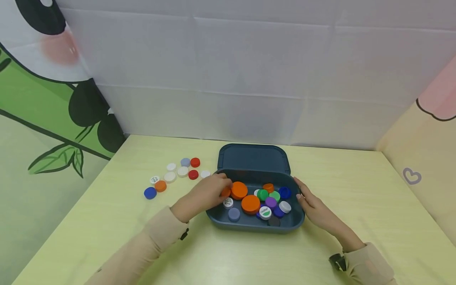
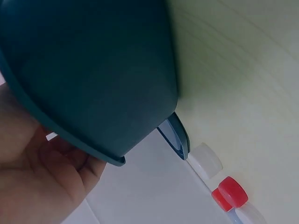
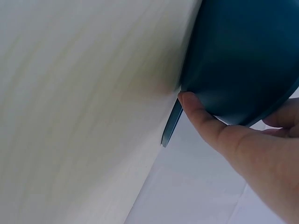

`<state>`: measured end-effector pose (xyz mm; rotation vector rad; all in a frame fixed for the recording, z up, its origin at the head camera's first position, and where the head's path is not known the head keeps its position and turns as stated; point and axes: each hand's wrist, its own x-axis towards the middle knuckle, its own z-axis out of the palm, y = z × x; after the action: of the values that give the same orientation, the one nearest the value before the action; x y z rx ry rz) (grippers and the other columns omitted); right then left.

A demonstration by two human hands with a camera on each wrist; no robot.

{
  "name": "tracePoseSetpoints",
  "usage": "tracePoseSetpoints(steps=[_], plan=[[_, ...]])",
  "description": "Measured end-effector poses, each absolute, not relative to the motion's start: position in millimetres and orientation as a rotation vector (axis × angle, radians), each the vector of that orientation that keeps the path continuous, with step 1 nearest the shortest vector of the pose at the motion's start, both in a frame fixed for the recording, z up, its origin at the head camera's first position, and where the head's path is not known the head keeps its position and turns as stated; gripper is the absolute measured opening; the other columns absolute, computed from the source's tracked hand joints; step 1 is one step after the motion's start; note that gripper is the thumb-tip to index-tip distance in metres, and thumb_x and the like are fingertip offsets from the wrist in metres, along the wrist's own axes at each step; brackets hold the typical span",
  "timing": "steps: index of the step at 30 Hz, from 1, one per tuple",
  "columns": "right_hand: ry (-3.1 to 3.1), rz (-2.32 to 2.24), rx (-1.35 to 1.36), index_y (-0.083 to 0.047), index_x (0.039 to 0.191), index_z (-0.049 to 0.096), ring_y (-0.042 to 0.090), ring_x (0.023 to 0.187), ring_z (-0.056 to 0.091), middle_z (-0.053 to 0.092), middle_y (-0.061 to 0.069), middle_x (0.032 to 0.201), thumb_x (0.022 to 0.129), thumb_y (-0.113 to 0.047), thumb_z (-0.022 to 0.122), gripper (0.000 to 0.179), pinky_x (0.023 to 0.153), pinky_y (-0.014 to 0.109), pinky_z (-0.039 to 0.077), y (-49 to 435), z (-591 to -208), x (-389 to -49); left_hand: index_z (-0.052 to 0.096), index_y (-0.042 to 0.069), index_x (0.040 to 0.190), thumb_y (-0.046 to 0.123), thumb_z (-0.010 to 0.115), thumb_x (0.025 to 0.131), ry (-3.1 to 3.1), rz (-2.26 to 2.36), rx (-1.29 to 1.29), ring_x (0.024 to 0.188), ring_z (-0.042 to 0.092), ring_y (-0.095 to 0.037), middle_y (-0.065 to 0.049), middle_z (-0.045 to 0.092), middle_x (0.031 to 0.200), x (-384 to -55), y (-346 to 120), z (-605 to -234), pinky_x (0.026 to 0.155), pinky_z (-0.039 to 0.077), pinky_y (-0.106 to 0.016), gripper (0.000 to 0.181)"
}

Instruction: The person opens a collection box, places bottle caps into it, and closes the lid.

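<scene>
A dark blue lidded box (image 1: pixel 246 227) stands open on the table, holding several bottle caps. My left hand (image 1: pixel 204 194) reaches over its left rim, with curled fingers around an orange bottle cap (image 1: pixel 226 192) that they partly cover. Beside that cap lie larger orange caps (image 1: pixel 239 190) and a white printed cap (image 1: pixel 228 203). At the opposite end, my right hand (image 1: pixel 315 208) holds the box wall. In the right wrist view a finger (image 3: pixel 203 119) lies along the outer wall. The left wrist view hides the left fingertips behind the box (image 2: pixel 93 79).
Left of the box, several loose caps lie on the table (image 1: pixel 117 206), among them a blue cap (image 1: pixel 150 193), an orange cap (image 1: pixel 160 186) and a red cap (image 1: pixel 193 174). The lid (image 1: pixel 253 158) is folded back behind the box, near the white backdrop (image 1: pixel 249 79).
</scene>
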<state>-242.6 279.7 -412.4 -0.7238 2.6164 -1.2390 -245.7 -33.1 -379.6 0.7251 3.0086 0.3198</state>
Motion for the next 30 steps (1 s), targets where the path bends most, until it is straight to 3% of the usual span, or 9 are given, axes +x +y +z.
tracePoseSetpoints(steps=[12,30], plan=[[2.617,-1.241,-0.733,-0.001,0.145,0.011,0.048,0.134,0.017,0.015,0.027,0.148,0.100,-0.017,0.030,0.052,0.104,0.061,0.020,280.1,-413.5,-242.7,0.063,0.007,0.098,0.015,0.066,0.082,3.136,0.048,0.809,0.070,0.053,-0.017,-0.005,0.062,0.083,-246.4,-29.0,-388.6,0.066,0.048,-0.026,0.018],[2.611,-1.241,-0.731,-0.002,0.146,0.010,0.047,0.134,0.016,0.015,0.027,0.149,0.100,-0.017,0.030,0.052,0.105,0.061,0.020,280.2,-413.3,-242.9,0.064,0.007,0.102,0.015,0.068,0.080,3.109,0.079,0.801,0.075,0.054,-0.018,-0.006,0.063,0.089,-244.1,-29.1,-385.6,0.071,0.050,-0.026,0.024]])
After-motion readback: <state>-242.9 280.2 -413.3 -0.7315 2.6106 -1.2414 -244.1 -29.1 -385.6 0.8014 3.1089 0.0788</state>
